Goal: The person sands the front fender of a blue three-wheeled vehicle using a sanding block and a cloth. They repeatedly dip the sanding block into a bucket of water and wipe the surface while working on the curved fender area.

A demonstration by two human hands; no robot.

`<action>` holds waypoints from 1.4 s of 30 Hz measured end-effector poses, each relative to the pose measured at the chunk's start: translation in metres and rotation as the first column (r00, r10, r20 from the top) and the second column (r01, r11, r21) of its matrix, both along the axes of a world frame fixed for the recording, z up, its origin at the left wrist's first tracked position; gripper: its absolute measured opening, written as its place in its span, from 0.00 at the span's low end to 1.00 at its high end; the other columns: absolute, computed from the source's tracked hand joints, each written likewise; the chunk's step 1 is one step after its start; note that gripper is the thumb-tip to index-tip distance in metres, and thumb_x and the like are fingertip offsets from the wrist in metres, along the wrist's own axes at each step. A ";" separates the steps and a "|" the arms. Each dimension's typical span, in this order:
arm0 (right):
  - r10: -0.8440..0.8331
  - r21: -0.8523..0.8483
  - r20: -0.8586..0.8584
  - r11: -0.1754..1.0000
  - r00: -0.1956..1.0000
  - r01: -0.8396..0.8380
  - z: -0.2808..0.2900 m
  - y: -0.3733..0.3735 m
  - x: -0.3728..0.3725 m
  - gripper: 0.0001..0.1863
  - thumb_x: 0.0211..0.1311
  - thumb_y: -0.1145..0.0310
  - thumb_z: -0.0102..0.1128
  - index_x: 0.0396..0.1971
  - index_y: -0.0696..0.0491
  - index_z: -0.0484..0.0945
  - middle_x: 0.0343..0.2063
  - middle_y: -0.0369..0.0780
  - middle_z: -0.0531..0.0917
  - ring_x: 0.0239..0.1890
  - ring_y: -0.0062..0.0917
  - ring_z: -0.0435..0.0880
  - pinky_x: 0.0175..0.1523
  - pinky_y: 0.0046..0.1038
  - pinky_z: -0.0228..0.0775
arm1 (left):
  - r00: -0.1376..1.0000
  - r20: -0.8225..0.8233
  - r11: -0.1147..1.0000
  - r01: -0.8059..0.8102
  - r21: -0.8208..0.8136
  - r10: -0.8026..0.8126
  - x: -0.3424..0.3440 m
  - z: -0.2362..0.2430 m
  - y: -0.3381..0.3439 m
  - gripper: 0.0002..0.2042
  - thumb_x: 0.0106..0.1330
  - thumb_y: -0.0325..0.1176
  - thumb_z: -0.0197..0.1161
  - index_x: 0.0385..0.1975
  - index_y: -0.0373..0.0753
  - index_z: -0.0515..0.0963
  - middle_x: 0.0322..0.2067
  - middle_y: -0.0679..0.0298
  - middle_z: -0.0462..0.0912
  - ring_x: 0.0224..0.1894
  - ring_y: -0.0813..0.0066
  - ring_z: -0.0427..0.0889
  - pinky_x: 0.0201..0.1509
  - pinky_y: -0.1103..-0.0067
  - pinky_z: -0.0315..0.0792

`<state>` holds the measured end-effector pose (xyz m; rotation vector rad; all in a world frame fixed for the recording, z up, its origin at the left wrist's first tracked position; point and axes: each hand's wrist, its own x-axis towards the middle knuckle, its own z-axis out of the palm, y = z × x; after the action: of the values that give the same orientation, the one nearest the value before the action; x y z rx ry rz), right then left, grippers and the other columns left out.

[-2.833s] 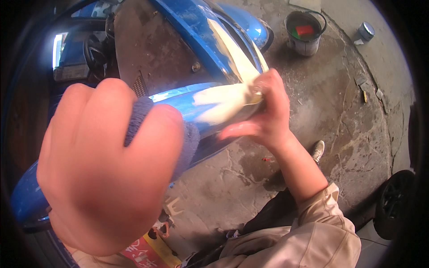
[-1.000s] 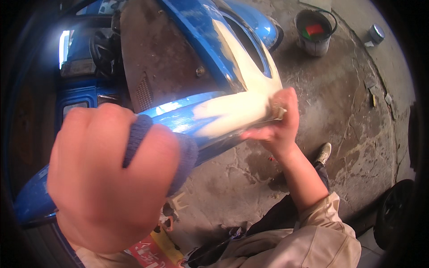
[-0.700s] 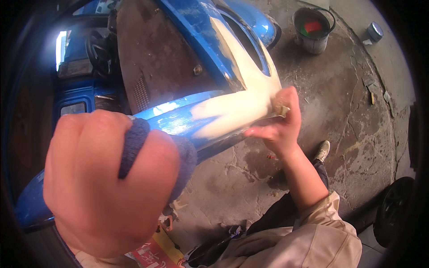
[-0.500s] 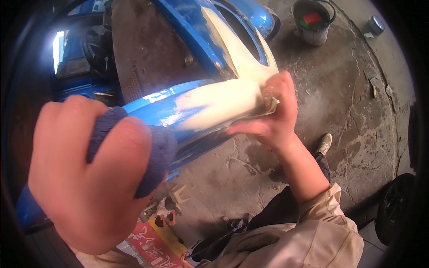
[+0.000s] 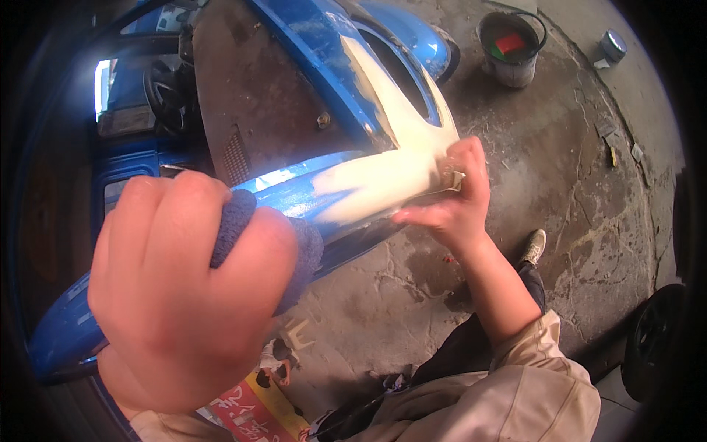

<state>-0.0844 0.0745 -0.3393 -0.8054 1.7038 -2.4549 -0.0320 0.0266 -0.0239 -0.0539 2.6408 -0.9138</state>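
A blue car bumper [image 5: 294,173] with a broad cream filler patch [image 5: 383,177] stretches across the view, and floor shows through its openings. My left hand [image 5: 184,287] is closed round a folded dark blue cloth [image 5: 305,258] and presses it to the blue part of the bumper. The cloth's underside is hidden. At the far right end of the filler patch, my right hand [image 5: 464,199] curls round the bumper's corner, fingers above and thumb along the lower edge. By those fingers is a small, ragged, brownish bit [image 5: 454,179] whose kind I cannot make out.
A dark bucket [image 5: 512,70] with a red item in it stands at the upper right, and a small tin [image 5: 613,46] lies beyond. A tyre [image 5: 655,331] is at the right. Lower down are a person [image 5: 274,361], a pale stool [image 5: 298,333] and a red-yellow banner [image 5: 247,412].
My left hand and its cloth have shifted right along the bumper. The whole view has moved slightly; my right hand stays at the bumper's corner.
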 end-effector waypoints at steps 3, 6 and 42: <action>0.055 0.075 -0.166 0.996 0.985 -0.043 -0.005 -0.002 0.003 0.42 0.24 0.42 0.93 0.33 0.52 0.75 0.36 0.39 0.72 0.41 0.35 0.71 0.48 0.35 0.67 | 0.999 0.027 0.999 0.028 0.022 -0.028 -0.001 -0.001 -0.003 0.24 0.32 0.31 0.84 0.34 0.44 0.83 0.38 0.57 0.82 0.39 0.56 0.83 0.38 0.68 0.80; 0.015 -0.005 0.013 1.000 1.000 -0.015 -0.014 0.007 0.010 0.44 0.26 0.44 0.93 0.37 0.53 0.74 0.38 0.38 0.73 0.41 0.33 0.74 0.46 0.34 0.68 | 0.990 0.054 0.989 0.129 0.071 -0.132 0.000 -0.003 -0.011 0.24 0.31 0.33 0.84 0.33 0.44 0.82 0.37 0.58 0.81 0.38 0.57 0.83 0.37 0.68 0.79; 0.147 0.470 -0.113 0.879 0.983 -0.078 -0.057 0.293 -0.019 0.45 0.65 0.22 0.43 0.40 0.58 0.75 0.37 0.40 0.72 0.44 0.32 0.70 0.51 0.36 0.62 | 0.975 0.222 0.884 -0.085 0.460 -0.022 0.175 -0.464 0.071 0.07 0.61 0.38 0.63 0.31 0.47 0.87 0.35 0.64 0.84 0.44 0.62 0.80 0.44 0.63 0.72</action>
<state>-0.1035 0.3673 -0.3966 -0.9971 2.1032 -1.8279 0.1433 0.0979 -0.4882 0.1177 2.5616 -0.2303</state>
